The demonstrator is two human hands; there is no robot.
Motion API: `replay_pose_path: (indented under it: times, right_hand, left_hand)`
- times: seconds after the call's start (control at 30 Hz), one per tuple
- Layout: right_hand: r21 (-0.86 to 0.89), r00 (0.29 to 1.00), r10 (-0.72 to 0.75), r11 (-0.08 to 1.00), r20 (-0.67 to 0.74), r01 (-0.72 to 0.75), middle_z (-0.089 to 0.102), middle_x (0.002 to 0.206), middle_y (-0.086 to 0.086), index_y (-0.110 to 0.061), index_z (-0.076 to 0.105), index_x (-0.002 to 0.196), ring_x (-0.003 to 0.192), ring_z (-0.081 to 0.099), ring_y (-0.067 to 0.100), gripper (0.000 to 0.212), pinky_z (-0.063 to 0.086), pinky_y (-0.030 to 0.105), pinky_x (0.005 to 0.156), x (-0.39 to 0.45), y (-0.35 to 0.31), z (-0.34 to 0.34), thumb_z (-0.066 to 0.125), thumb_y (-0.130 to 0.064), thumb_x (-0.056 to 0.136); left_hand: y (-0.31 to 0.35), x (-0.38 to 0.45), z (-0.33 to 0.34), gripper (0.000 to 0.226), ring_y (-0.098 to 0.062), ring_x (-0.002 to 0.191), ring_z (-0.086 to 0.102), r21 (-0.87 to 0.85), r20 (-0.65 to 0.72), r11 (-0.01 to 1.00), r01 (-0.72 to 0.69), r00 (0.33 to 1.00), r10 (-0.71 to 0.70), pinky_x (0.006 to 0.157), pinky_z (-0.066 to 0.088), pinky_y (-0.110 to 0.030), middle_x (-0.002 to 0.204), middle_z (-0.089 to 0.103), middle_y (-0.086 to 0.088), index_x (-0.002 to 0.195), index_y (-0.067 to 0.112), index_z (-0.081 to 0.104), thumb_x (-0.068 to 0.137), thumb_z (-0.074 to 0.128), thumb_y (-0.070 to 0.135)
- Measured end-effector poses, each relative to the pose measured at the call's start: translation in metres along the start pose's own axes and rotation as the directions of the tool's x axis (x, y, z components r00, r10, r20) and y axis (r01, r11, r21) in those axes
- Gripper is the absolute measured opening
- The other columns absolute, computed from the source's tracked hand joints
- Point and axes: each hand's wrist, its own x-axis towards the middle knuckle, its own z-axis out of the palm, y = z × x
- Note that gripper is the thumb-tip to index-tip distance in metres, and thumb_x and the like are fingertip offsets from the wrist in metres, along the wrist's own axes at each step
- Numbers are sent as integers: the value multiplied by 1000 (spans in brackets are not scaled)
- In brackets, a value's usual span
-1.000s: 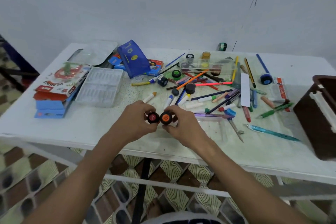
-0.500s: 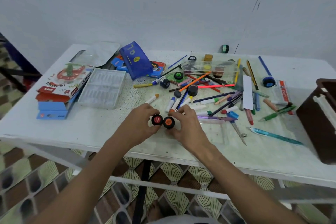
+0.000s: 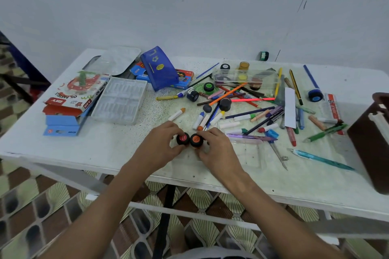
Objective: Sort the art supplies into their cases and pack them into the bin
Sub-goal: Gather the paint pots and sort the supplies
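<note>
My left hand (image 3: 160, 145) grips a small paint pot with a red lid (image 3: 182, 138). My right hand (image 3: 216, 149) grips a matching pot with an orange lid (image 3: 196, 139). The two pots sit side by side, touching, near the front middle of the white table (image 3: 109, 149). A clear plastic case (image 3: 245, 79) with paint pots inside lies at the back. Several pencils, crayons and pens (image 3: 248, 115) are scattered behind my hands. A brown bin (image 3: 372, 139) stands at the right edge.
A clear crayon tray (image 3: 121, 100) and an oil pastels box (image 3: 75, 94) lie at the left. A blue pencil pouch (image 3: 159, 68) leans over a coloured-pencil box. A teal pen (image 3: 322, 160) and a compass (image 3: 277, 153) lie right of my hands.
Both hands have stayed together on the two pots near the table's front; the camera view shifted slightly. Nothing else moved.
</note>
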Motion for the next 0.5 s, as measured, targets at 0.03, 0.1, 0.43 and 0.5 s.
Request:
replay_pose_path:
  times: [0.03,0.1,0.43,0.5]
  right_hand:
    - [6,1000,13,1000,1,-13,57,100,3,-17,65,119,94,55,21,40,49,31,79,0,0,0,71,-14,80]
    - [-10,999,38,999,18,-37,56,99,2,-18,64,121,93,55,20,42,49,32,78,1,1,-1,71,-17,80]
    - [92,994,110,990,11,-111,62,84,0,-21,66,116,65,56,12,36,48,25,61,44,16,-51,71,-33,83]
    - [41,988,129,991,-80,-126,62,92,4,-17,68,109,73,55,16,30,49,33,71,68,33,-61,74,-26,80]
  left_hand:
    - [0,0,0,26,-7,76,53,0,-6,1000,-8,1000,8,69,36,-8,100,58,9,98,19,70,73,79,20]
    - [-1,0,1,25,-7,76,53,-6,-18,1000,-17,1000,16,70,39,-11,100,58,10,97,20,70,73,79,20]
    - [8,51,-27,22,-7,75,55,-55,-134,995,78,987,-84,67,37,-18,93,60,7,101,18,68,83,69,31]
    - [6,81,-29,34,-11,78,53,1,-120,996,95,988,-94,72,39,-22,102,59,1,116,19,63,84,69,29]
